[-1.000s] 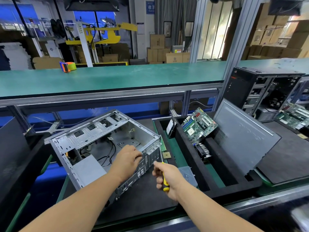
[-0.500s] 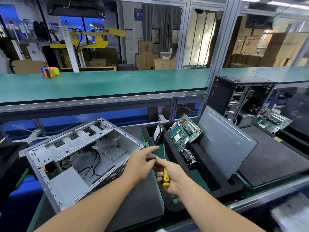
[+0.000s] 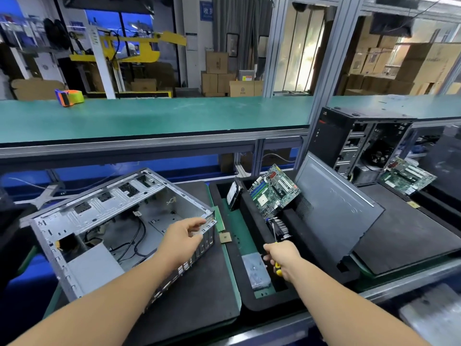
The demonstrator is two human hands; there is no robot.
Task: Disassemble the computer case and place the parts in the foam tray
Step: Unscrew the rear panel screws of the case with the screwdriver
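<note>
- Computer case (image 3: 104,228), bare metal and open on top, lies on its side on a black mat (image 3: 199,283), to the left of the foam tray (image 3: 252,303).
- Left hand (image 3: 183,239) grasps the case's top right corner, thumb and fingers curled round the metal edge.
- Inside the case, left of that grip, loose black cables (image 3: 134,236) lie on the floor panel, and a grey box (image 3: 92,268) sits at the near left corner.
- Right hand (image 3: 283,258) is clenched round a screwdriver (image 3: 276,245) with a yellow and black handle; its shaft points up and away from the fist, over the tray.
- Just left of the right hand, a silver block (image 3: 257,270) lies in the tray's near slot.
- Beyond the right hand, a heatsink with fins (image 3: 282,229) sits in the tray; further back a green circuit board (image 3: 273,191) leans upright, with a hard drive (image 3: 234,196) standing to its left.
- Between the two hands, a small gold chip (image 3: 225,238) and a green memory stick (image 3: 219,222) lie at the tray's left edge.
- Right of the screwdriver hand, a dark side panel (image 3: 334,206) leans tilted against the tray.
- Far right, a second black tower (image 3: 354,141) stands upright, another circuit board (image 3: 406,178) beside it.
</note>
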